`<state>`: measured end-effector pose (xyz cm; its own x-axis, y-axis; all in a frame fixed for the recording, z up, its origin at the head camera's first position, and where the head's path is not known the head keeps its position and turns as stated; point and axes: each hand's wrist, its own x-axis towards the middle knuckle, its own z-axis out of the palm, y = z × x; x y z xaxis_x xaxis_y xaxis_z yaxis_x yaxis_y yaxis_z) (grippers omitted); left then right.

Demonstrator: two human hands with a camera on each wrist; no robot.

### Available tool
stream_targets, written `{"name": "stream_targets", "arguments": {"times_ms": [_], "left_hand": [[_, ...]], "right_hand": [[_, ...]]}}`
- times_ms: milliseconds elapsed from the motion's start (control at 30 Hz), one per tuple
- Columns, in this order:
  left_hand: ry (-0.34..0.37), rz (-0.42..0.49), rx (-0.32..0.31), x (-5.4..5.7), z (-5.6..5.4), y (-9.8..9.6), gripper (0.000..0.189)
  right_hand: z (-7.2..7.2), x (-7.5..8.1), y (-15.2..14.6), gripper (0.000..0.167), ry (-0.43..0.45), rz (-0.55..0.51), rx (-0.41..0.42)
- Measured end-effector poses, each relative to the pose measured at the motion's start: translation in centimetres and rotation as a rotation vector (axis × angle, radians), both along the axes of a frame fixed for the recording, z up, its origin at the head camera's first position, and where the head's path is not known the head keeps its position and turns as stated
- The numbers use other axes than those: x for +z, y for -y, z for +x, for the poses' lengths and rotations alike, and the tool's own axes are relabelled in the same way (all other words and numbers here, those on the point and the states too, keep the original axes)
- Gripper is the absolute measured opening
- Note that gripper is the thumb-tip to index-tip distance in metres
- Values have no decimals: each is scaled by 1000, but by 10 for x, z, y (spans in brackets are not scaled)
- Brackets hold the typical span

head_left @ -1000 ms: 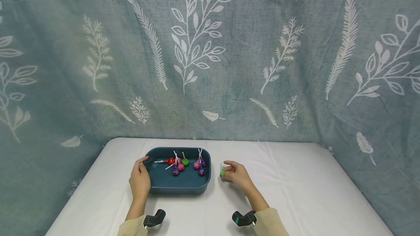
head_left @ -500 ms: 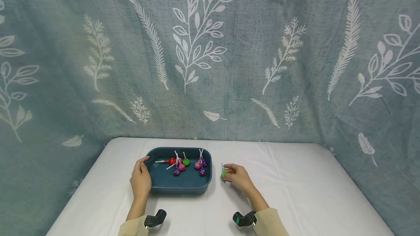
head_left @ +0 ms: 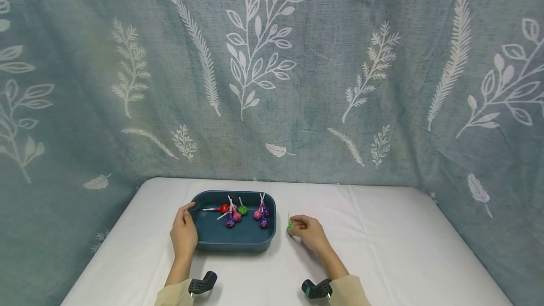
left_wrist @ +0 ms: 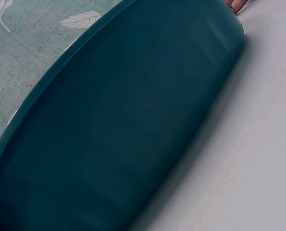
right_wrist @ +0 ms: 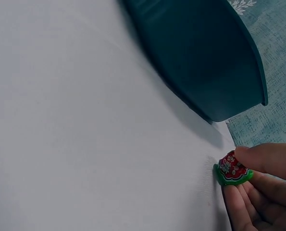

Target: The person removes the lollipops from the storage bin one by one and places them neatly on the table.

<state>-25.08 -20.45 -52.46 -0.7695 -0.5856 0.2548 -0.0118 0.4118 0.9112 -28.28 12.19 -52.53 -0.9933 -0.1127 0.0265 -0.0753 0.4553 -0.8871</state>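
Right hand (head_left: 311,233) pinches a green-wrapped lollipop (right_wrist: 232,169) between thumb and fingers, just beside the right end of the tray (head_left: 231,247), outside it. Thumb tip covers part of the wrapper; red label with pale pattern shows, lettering unreadable. White stick (head_left: 289,216) points up in the head view, not visible from the right wrist. Can't tell if candy touches the surface (head_left: 403,235). Hand cut off by frame edge in the right wrist view.

Left hand (head_left: 184,235) is at the tray's left end, index fingertip at the rim, lower fingers hidden; can't tell if it grips the wall or just rests there. Left wrist view doesn't help: mostly tray wall, plus a cropped bit of a hand at the top edge.

Tray: dark teal, smooth, rounded rectangle with thin rim, looks like plastic. More lollipops inside, round heads, shiny wrappers: red (head_left: 224,208), green (head_left: 242,210), pinks and purples in two overlapping clumps, sticks crossing, exact count unclear.

Surface wears white cloth, faint creases. Beige sleeves (head_left: 348,291) run off the bottom edge; black wrist devices (head_left: 203,283) at both cuffs. Behind, wrinkled grey-green fabric (head_left: 314,107), white leaf prints, cropped at the frame edges.
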Motion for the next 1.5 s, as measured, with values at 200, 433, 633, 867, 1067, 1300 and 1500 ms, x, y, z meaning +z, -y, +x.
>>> {"name": "stream_targets", "arguments": {"times_ms": [200,433,633,867,1067,1300,1500], "left_hand": [[2,0,2,0,2,-1,32],[6,-1,-4,0,1,-1,33],[-3,-1,-9,2,-1,-1,34],[2,-12,-9,2,0,-2,34],[8,-20,-1,4,2,-1,33],[9,-1,-19,6,-1,-2,32],[8,2,-11,6,2,-2,32]], "right_hand": [[2,-2,1,37,-9,-8,-14],[1,-3,1,37,-15,-31,-42],[-1,-3,0,38,-21,-59,-56],[2,-4,-1,39,-35,-101,-87],[5,-4,2,32,-11,-192,-83],[5,8,2,27,-9,-215,-169],[8,18,8,28,-28,-317,-158]]}}
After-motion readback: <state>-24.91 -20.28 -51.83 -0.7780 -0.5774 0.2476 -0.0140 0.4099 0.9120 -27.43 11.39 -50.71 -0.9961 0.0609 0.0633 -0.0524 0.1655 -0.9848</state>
